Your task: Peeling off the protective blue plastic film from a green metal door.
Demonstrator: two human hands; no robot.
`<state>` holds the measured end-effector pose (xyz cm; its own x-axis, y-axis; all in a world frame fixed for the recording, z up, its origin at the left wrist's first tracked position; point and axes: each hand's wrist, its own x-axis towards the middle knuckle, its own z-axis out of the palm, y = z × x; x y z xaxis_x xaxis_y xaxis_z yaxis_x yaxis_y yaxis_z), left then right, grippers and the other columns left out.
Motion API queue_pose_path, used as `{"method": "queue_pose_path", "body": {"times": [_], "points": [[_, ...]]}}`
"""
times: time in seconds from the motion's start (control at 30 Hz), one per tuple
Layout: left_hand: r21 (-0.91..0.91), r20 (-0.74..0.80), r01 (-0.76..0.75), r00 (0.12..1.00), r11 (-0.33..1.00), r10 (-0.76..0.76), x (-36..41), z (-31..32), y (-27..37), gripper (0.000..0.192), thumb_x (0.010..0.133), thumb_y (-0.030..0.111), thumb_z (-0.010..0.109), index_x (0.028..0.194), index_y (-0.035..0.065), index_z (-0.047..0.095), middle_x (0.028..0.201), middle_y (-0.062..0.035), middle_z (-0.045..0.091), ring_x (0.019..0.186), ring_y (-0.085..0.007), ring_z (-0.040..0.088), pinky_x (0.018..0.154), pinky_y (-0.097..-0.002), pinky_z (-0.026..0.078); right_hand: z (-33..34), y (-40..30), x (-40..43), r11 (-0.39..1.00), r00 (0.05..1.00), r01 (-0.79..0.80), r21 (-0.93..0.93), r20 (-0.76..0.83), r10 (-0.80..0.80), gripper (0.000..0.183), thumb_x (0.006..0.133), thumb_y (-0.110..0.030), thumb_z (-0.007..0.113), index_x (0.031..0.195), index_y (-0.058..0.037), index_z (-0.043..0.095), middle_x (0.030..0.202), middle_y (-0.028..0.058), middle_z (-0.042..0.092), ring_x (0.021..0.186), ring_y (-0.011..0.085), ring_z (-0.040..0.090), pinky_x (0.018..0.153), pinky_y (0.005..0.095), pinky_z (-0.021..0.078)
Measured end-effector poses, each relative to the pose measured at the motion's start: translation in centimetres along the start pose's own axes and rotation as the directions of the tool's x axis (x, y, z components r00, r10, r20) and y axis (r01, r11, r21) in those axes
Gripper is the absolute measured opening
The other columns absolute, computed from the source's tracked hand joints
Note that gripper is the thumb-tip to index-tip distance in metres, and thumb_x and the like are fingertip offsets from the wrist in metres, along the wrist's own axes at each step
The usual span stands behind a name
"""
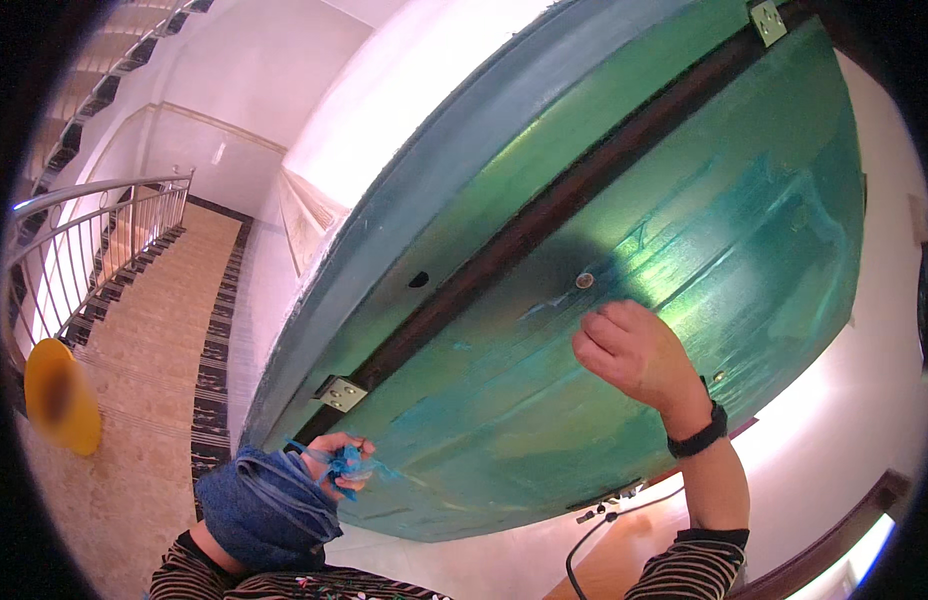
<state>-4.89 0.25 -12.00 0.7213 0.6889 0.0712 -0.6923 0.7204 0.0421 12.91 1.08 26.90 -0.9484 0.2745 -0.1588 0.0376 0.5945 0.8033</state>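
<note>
A large green door (741,195) with teal streaks fills the middle of the view. My left hand (335,454), low at the door's hinge side, is closed around crumpled blue plastic film (347,466). A dark blue towel (267,504) drapes over my left forearm. My right hand (636,349) is curled into a fist in front of the door, just below a round peephole (584,280). Its fingertips are hidden, so whether anything is in it does not show. A black band (700,433) circles my right wrist.
Two metal hinges, a lower one (341,394) and an upper one (768,21), sit along the dark gap beside the grey-blue door frame (434,157). At left, tiled stairs (156,300) run beside a metal railing (104,247). A yellow round object (85,390) and a black cable (576,559) also show.
</note>
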Motion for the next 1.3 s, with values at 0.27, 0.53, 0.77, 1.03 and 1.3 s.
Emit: {"method": "queue_pose_path", "body": {"times": [0.27,0.53,0.77,1.03,1.3], "points": [[0.018,0.109,0.226,0.968,0.974,-0.227,2.4,-0.2,-1.7,0.021,0.082,0.017,0.048,0.089,-0.0018,0.051,0.062,-0.0065,0.045,0.043,-0.0152,0.035,0.038,-0.0272,0.026,1.4,-2.0,-1.3,0.944,0.908,-0.303,0.129,-0.261,0.328,0.026,0.063,-0.005,0.056,0.089,-0.0067,0.055,0.076,0.0055,0.05,0.07,0.0221,0.05,0.059,0.0318,0.0431],[0.056,0.08,0.172,0.981,0.984,-0.176,0.8,-0.2,-1.3,0.019,0.083,0.017,0.046,0.092,-0.0004,0.049,0.06,-0.0075,0.044,0.043,-0.0156,0.034,0.039,-0.0271,0.028,4.4,-0.1,1.6,0.946,0.837,-0.283,0.157,-0.441,0.324,0.023,0.061,-0.004,0.059,0.084,-0.006,0.057,0.08,0.0061,0.053,0.074,0.0223,0.052,0.058,0.0298,0.0455],[0.036,0.051,0.062,0.997,0.997,-0.064,-0.1,-0.8,-0.1,0.021,0.082,0.019,0.048,0.085,-0.0019,0.049,0.056,-0.0051,0.041,0.041,-0.0152,0.035,0.038,-0.026,0.028,3.5,0.3,2.4,0.983,0.913,-0.157,0.092,-0.366,0.18,0.017,0.061,-0.007,0.057,0.079,-0.0075,0.055,0.081,0.0029,0.053,0.076,0.019,0.052,0.057,0.0292,0.0445],[0.016,0.004,0.004,1.0,1.0,-0.005,-0.3,-0.7,-0.2,0.023,0.082,0.018,0.048,0.086,-0.004,0.05,0.055,-0.0033,0.042,0.04,-0.0148,0.035,0.038,-0.0259,0.029,2.7,0.0,2.3,0.996,0.953,-0.084,-0.039,-0.294,0.069,0.018,0.062,-0.012,0.056,0.079,-0.0098,0.053,0.082,0.0023,0.053,0.076,0.0182,0.051,0.058,0.0283,0.0427],[0.053,0.041,0.038,0.998,0.998,-0.04,0.0,0.3,-0.4,0.022,0.082,0.017,0.048,0.085,-0.0041,0.05,0.054,-0.0026,0.042,0.041,-0.0143,0.035,0.037,-0.0252,0.028,1.8,-0.1,2.5,0.993,0.985,-0.118,0.013,-0.124,0.119,0.012,0.064,-0.013,0.054,0.073,-0.0092,0.047,0.069,0.0044,0.044,0.069,0.0209,0.048,0.059,0.0309,0.0437]]}}
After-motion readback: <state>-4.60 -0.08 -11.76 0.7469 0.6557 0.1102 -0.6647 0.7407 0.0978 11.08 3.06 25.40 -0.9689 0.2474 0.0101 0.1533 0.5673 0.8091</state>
